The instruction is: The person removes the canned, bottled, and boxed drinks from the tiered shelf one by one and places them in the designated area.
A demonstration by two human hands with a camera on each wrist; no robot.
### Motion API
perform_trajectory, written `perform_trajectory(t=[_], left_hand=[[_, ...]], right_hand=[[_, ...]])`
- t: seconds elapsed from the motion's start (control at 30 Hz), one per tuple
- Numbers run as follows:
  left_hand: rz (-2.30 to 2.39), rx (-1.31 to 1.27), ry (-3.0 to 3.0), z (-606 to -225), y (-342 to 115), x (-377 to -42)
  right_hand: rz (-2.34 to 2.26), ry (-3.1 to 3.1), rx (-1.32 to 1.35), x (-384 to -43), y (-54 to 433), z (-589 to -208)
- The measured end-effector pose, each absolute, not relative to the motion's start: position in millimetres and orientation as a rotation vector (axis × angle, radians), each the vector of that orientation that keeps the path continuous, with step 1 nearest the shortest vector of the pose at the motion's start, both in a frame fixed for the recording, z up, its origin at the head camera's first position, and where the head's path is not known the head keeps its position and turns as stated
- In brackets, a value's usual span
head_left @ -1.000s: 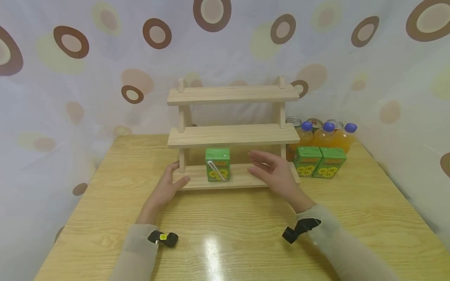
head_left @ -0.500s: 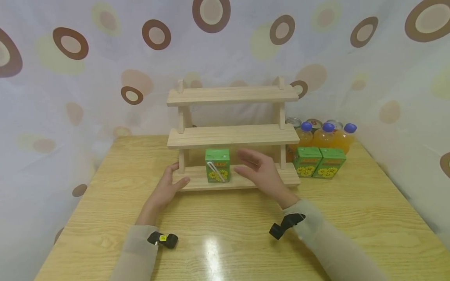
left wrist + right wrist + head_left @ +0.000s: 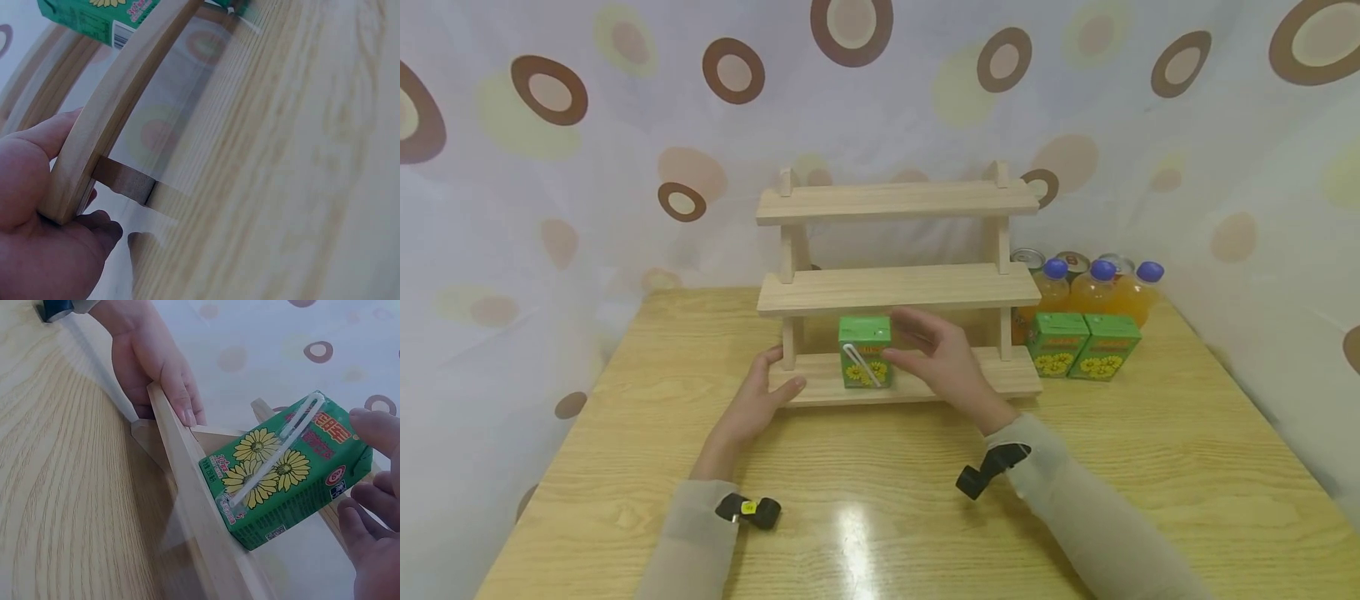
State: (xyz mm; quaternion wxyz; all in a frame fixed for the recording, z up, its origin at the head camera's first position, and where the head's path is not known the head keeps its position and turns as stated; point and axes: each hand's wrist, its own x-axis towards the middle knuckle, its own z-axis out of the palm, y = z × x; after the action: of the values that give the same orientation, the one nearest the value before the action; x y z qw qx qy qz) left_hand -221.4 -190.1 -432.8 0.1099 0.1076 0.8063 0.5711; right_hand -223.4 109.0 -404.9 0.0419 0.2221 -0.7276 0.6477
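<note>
A green juice box [image 3: 866, 353] with yellow flowers and a white straw stands upright on the bottom board of a three-tier wooden shelf [image 3: 970, 377]. My left hand [image 3: 758, 396] grips the left end of that bottom board, thumb on top and fingers underneath, as the left wrist view shows. At the box's right side is my right hand [image 3: 943, 358]. Its thumb lies at the front face near the upper right edge, while the other fingers reach along the side, loosely bent. The right wrist view shows the juice box [image 3: 281, 469] between this hand and the left hand [image 3: 156, 369].
Right of the shelf, two more green juice boxes [image 3: 1102, 346] stand side by side on the wooden table [image 3: 820, 500]. Behind them are bottles of orange drink [image 3: 1092, 292] with blue caps, and several cans [image 3: 1072, 263]. A patterned cloth [image 3: 910, 100] hangs at the back.
My right hand has moved left along the bottom board and come up to the juice box. The left hand keeps its hold on the board, and the box stands where it was.
</note>
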Motion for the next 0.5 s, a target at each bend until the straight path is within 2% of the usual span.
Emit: perform_trajectory(t=[0.5], left_hand=[[1.666,0.305,2.381,-426.9,-187.6,-218.6]], right_hand=[[1.918,-2.315,0.602,-228.7,94.2,-403.1]])
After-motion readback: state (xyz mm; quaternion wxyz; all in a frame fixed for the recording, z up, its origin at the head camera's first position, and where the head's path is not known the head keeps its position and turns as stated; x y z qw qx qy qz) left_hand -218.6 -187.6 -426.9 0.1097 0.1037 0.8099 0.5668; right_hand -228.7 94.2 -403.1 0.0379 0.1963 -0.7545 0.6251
